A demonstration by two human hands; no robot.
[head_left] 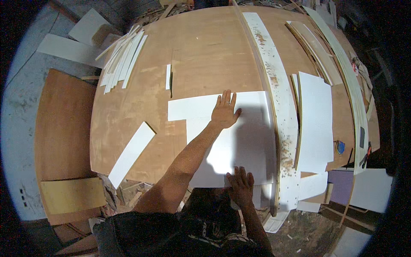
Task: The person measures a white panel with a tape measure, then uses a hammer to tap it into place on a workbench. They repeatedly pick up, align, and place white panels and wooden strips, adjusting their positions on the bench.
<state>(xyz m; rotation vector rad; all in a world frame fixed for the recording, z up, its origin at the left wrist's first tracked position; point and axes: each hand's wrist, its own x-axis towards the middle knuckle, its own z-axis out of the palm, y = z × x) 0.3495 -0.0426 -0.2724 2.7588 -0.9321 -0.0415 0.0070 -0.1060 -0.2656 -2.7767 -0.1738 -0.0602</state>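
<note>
A large white board (254, 141) lies flat on a brown wooden worktop, its right side running along a long raised wooden strip (267, 107). Across its far left sticks out a narrower white piece (184, 110); I cannot tell whether the two are joined. My left hand (224, 112) rests on the white surface near the far edge, fingers stretched out, holding nothing. At the near edge my right hand (241, 185) lies with its fingers apart on the board. Shadow from my arms and head covers part of it.
Left of the board lies a loose white strip (132, 153), with a small white strip (168, 77) farther back. Thin white slats (126, 60) are heaped at the far left. Rightward are a spotted white plank (278, 81), white panels (314, 122) and a blue tape measure (340, 147).
</note>
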